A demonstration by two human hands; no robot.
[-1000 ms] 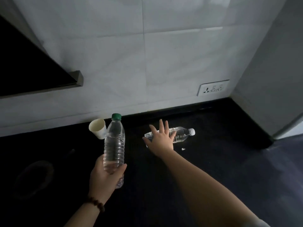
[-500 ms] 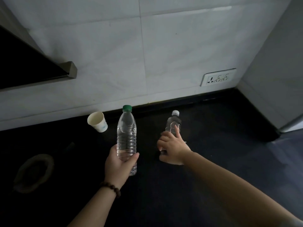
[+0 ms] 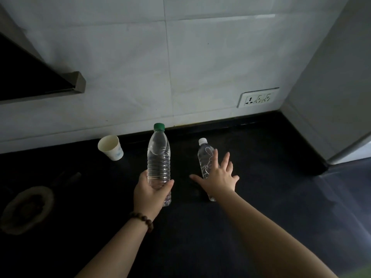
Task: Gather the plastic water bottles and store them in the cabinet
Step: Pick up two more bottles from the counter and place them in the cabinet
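A clear plastic bottle with a green cap [image 3: 158,157] is upright in the air, and my left hand [image 3: 149,195] grips its lower half. A smaller clear bottle with a white cap [image 3: 204,155] stands a little tilted on the black counter [image 3: 271,187], to the right of the first. My right hand [image 3: 218,177] is spread in front of its lower body, fingers straight and apart. The palm hides the middle of this bottle, and its base shows below my wrist. I cannot tell whether the palm touches it.
A white paper cup [image 3: 111,147] stands by the wall to the left of the bottles. A dim round object [image 3: 26,209] lies at the far left of the counter. A wall socket [image 3: 258,97] sits above the counter's back edge. A grey panel [image 3: 331,97] bounds the right side.
The white-capped bottle lay on its side, then my right hand gripped it and stood it up. Now that hand's fingers have spread open. My left hand brought the green-capped bottle closer to it.
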